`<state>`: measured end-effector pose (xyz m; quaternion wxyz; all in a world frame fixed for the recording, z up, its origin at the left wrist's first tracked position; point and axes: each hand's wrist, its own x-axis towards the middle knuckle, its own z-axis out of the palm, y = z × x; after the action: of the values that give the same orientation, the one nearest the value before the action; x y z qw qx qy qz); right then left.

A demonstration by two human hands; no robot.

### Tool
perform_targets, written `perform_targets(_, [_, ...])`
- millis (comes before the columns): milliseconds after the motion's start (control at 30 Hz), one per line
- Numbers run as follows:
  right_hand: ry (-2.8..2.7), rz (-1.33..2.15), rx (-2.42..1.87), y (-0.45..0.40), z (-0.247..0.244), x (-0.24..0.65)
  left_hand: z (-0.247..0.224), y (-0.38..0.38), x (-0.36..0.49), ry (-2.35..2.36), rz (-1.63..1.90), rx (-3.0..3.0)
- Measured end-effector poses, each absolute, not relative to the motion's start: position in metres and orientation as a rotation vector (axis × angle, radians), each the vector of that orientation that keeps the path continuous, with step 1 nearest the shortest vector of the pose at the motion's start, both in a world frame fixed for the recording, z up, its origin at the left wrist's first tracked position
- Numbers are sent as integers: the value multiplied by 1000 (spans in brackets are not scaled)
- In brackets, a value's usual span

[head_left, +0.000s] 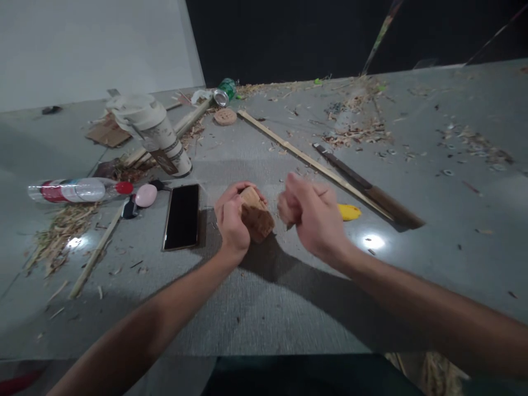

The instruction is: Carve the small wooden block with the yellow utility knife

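Observation:
My left hand (234,217) is wrapped round a small brown wooden block (259,217), which it holds tilted just above the grey table. To the right of the block, apart from it, my right hand (311,214) is closed in a fist and blurred by motion. A small dark tip shows under its fingers, but what it grips is hidden. Behind that hand a yellow object (350,212) sticks out to the right. Most of it is covered, and I cannot tell whether it is held or lies on the table.
Left of my hands lie a phone (182,217), a pink oval object (146,195) and a plastic bottle (82,190). A lidded cup (165,137), a green can (225,92) and a round wooden disc (225,116) are farther back. A long wooden strip (305,157) lies beside a wooden-handled blade (363,184).

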<state>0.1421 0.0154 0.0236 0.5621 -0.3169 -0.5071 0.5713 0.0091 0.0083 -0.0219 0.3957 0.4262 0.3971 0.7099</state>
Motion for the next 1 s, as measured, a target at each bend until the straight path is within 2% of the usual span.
perform_targets(100, [-1502,1028,-956,36,36,173,-25,11,8,958,1807,1050])
perform_targets(233, [-2272,285,-1326,68,33,206,-24,13,3,926,1852,999])
perform_targets(500, [-2430,-64,-1418,69,8,239,-15,17,-12,940,1851,866])
perform_targets(767, [-2596,-49,-1359,49,-8,259,-3,12,-12,1035,1758,866])
perform_targets(900, [-2576,107,-1344,50,-11,262,1,12,-10,1073,1741,871])
perform_targets(1000, [-2574,340,-1172,40,-3,259,4,12,-10,1087,1723,845])
